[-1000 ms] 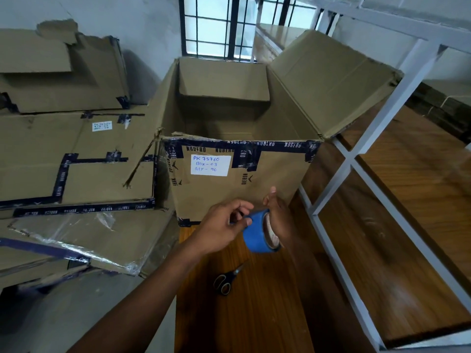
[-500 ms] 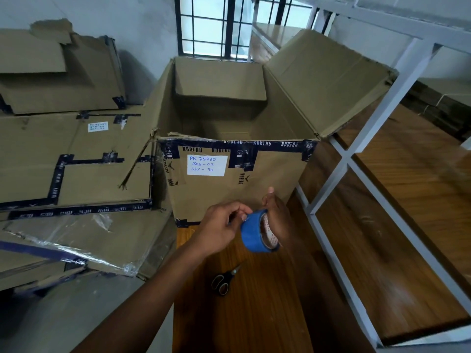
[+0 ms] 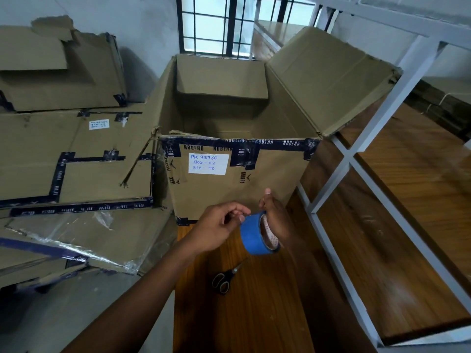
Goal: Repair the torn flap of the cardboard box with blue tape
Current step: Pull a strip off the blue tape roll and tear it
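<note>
An open cardboard box (image 3: 229, 184) with a white handwritten label stands on the wooden table, its right flap (image 3: 328, 77) up and leaning out. Its left flap (image 3: 102, 179) hangs down, torn along the hinge near the front left corner. In front of the box I hold a roll of blue tape (image 3: 253, 234). My right hand (image 3: 275, 217) grips the roll from behind. My left hand (image 3: 219, 225) pinches at the top edge of the roll with thumb and forefinger.
Black-handled scissors (image 3: 224, 280) lie on the wooden table (image 3: 254, 314) below my hands. Flattened cardboard boxes (image 3: 51, 138) are piled at the left. A white metal shelf frame (image 3: 356, 159) with wooden shelves stands at the right, a barred window behind.
Both hands with the tape roll stay in nearly the same spot in front of the box. The view has shifted slightly; my left fingers keep working at the roll's edge.
</note>
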`<act>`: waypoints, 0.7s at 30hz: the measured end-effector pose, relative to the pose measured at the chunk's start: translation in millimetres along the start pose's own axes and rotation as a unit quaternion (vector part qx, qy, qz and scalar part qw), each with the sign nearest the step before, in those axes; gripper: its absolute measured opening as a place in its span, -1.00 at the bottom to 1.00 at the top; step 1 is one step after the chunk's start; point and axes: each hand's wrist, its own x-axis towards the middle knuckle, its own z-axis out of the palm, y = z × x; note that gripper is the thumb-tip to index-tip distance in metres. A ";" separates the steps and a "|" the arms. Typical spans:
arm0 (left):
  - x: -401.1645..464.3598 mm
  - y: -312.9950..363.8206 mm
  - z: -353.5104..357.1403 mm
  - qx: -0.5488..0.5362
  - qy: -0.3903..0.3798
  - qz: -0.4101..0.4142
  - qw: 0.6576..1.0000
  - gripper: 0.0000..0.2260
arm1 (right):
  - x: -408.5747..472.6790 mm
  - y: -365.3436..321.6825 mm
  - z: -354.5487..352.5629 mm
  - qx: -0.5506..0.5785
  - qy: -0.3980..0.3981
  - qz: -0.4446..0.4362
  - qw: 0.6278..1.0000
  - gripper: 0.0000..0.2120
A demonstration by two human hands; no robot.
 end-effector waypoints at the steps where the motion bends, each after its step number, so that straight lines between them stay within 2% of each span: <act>1: -0.4 0.2 0.1 0.001 0.000 0.001 1.000 -0.81 | -0.6 -0.4 -0.2 0.001 -0.002 0.002 1.000 -0.36; 7: 3.3 -2.5 4.0 0.015 0.006 -0.006 1.000 -0.89 | -3.9 -0.7 0.7 0.020 -0.011 0.008 1.000 -0.43; 15: 0.4 -2.2 17.4 -0.014 0.051 -0.003 0.999 -0.88 | 0.0 3.8 2.4 0.038 -0.051 0.053 0.997 -0.18; 18: -1.3 4.2 19.9 -0.064 0.080 -0.002 0.995 -0.90 | -3.2 2.8 1.1 0.067 -0.057 0.091 0.992 -0.27; 21: -2.3 12.0 17.5 -0.111 0.109 0.017 0.988 -0.89 | -8.3 6.1 -1.5 0.125 -0.039 0.106 0.986 -0.54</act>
